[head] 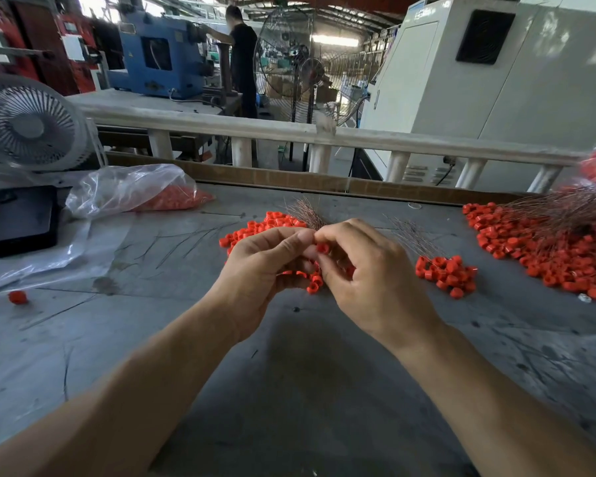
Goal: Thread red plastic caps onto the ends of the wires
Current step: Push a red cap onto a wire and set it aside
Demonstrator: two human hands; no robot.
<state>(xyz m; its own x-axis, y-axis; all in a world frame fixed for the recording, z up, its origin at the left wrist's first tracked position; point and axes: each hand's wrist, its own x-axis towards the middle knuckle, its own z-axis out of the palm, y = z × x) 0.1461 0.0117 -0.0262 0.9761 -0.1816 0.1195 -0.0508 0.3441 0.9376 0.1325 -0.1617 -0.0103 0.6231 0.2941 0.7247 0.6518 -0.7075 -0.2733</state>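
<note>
My left hand (pixel 265 270) grips a bundle of thin copper-coloured wires (pixel 307 213) whose free ends fan out above my fingers; several red caps (pixel 313 281) hang on them below my palm. My right hand (pixel 365 270) pinches a single red plastic cap (pixel 322 248) between thumb and forefinger, right against my left thumb. Behind both hands lies a loose heap of red caps (pixel 267 223) on the grey table (pixel 186 304).
A small bunch of capped wires (pixel 444 270) lies right of my hands, and a big pile of capped wires (pixel 547 249) spreads further right. A plastic bag of caps (pixel 145 194), a black tray (pixel 18 222) and a white fan (pixel 28 123) stand left. One stray cap (pixel 18 297) lies near the left edge.
</note>
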